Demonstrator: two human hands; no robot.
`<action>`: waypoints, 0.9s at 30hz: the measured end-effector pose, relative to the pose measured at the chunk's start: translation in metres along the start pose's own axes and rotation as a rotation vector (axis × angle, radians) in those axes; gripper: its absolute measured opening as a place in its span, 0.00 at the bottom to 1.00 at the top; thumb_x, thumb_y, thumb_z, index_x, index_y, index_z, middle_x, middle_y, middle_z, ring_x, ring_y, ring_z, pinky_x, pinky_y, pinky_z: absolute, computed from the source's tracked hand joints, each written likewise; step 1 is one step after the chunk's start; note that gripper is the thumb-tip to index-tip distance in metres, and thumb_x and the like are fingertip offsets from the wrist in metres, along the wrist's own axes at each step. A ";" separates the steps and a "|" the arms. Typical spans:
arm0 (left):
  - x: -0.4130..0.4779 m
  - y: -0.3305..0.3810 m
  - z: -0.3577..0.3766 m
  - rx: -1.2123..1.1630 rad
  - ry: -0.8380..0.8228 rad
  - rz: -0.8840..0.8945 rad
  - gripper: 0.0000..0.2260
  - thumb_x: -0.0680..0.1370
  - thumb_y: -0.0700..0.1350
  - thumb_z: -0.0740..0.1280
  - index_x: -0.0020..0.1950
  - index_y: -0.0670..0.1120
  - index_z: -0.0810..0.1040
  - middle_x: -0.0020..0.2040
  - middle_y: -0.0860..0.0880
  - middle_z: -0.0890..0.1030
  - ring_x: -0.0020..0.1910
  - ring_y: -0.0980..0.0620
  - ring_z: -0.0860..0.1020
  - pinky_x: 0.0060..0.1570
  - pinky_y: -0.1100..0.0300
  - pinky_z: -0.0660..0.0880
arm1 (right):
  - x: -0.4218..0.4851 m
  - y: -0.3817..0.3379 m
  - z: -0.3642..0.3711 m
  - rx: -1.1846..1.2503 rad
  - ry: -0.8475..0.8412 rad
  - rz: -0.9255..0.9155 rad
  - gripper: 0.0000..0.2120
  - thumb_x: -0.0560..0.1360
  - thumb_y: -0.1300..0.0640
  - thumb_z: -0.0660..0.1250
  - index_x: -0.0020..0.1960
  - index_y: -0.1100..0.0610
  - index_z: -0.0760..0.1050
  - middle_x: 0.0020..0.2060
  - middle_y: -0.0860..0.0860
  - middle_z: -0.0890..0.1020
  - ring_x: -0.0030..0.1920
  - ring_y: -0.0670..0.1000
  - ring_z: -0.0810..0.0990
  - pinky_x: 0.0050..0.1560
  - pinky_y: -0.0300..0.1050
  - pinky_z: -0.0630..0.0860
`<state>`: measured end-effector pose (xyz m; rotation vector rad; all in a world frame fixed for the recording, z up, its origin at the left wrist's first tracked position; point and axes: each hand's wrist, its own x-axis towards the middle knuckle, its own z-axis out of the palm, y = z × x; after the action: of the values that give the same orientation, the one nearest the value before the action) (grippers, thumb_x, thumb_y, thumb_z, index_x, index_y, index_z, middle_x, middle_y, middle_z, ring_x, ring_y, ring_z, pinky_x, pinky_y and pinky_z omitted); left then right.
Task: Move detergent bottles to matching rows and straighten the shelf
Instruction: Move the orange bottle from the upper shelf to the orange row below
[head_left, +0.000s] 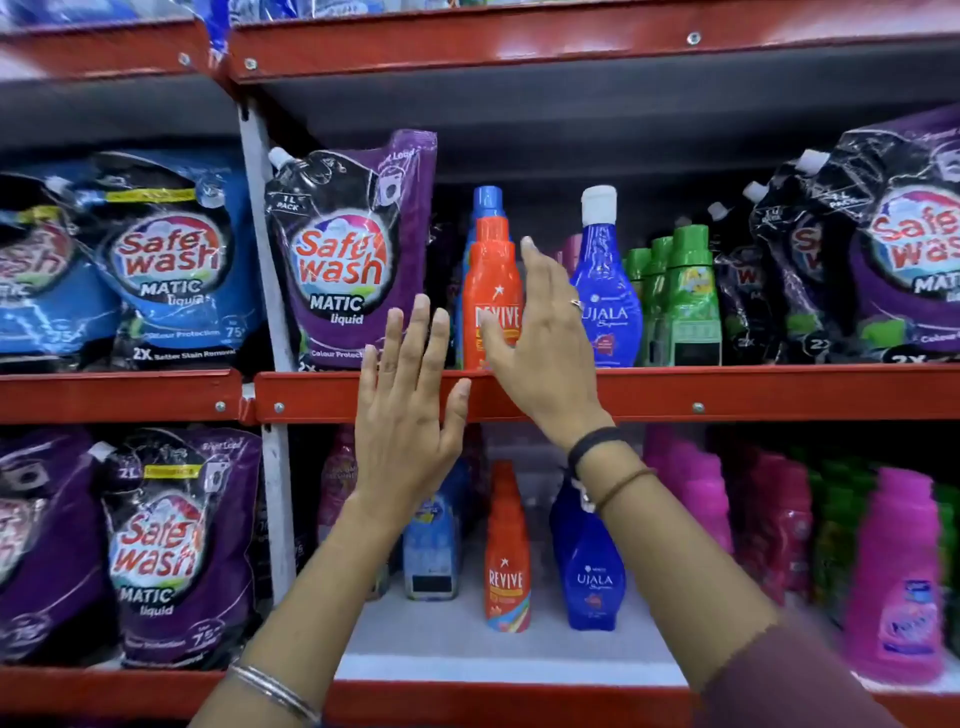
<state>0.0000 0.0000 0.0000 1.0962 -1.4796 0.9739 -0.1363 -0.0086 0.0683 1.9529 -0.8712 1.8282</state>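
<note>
Both hands are raised in front of the middle shelf (727, 392). The left hand (402, 415) is held flat with its fingers (423, 332) spread wide and nothing in it; it lies over the red shelf edge, just left of the orange bottle (491, 291). The right hand (545, 343) is also empty, fingers loosely spread, and is seen close beside the orange bottle's right side; whether it touches the bottle cannot be told.

Position of the task's things: the orange bottle stands at the front of the middle shelf, with a blue-capped bottle (487, 200) directly behind it. To its right stands a blue bottle with a white cap (605, 291), then a row of green bottles (685, 296). A purple pouch (353, 249) stands to the left.

Orientation: the orange bottle is upright, long axis vertical, cap up, label facing outward.

Progress, as a judgement: sorting appears partly done. On the lower shelf a second orange bottle (506, 551) and a second blue bottle (589, 566) stand apart from the pink bottles (893, 571), so these kinds seem split across two shelves. Grouping of like with like and squaring of the fronts appear to remain.
</note>
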 end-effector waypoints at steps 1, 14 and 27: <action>-0.001 -0.003 0.002 0.003 -0.014 0.000 0.27 0.82 0.54 0.52 0.79 0.48 0.51 0.80 0.48 0.54 0.79 0.49 0.49 0.76 0.45 0.52 | 0.002 -0.001 0.007 -0.031 -0.015 0.005 0.34 0.73 0.53 0.65 0.74 0.61 0.56 0.68 0.59 0.68 0.67 0.58 0.67 0.66 0.44 0.61; -0.012 -0.031 0.037 0.139 -0.016 -0.027 0.27 0.82 0.56 0.51 0.79 0.48 0.53 0.79 0.49 0.56 0.79 0.52 0.48 0.77 0.49 0.44 | 0.007 -0.003 0.038 -0.221 0.066 0.170 0.39 0.67 0.43 0.72 0.68 0.62 0.61 0.59 0.59 0.73 0.57 0.60 0.74 0.52 0.50 0.74; -0.013 -0.032 0.036 0.160 -0.006 -0.009 0.26 0.82 0.57 0.48 0.79 0.47 0.53 0.79 0.48 0.56 0.79 0.50 0.50 0.77 0.50 0.44 | -0.010 -0.019 -0.016 0.037 0.288 0.062 0.40 0.67 0.38 0.71 0.68 0.62 0.65 0.59 0.57 0.75 0.57 0.52 0.75 0.55 0.32 0.64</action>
<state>0.0228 -0.0410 -0.0180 1.2199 -1.4194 1.0982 -0.1368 0.0177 0.0634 1.6420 -0.8168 2.1082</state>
